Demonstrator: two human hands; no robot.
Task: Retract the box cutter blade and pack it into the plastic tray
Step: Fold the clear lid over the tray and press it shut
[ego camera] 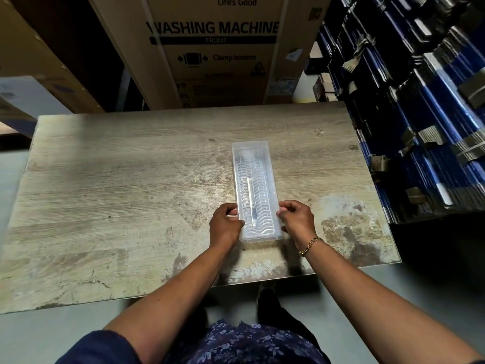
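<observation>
A long clear plastic tray (pixel 270 164) lies lengthwise on the worn wooden table (pixel 118 193), right of centre. A pale, slim box cutter (pixel 250 190) shows faintly through the ribbed plastic, lying along the tray's middle; its blade is not discernible. My left hand (pixel 225 227) pinches the tray's left edge near its near end. My right hand (pixel 298 222), with a gold bracelet on the wrist, pinches the right edge opposite. Both hands hold the tray flat on the table.
A large cardboard washing machine box (pixel 212 48) stands behind the table. Stacks of blue and black flat cartons (pixel 420 101) crowd the right side, close to the table's right edge. More boxes (pixel 31 95) sit at the far left.
</observation>
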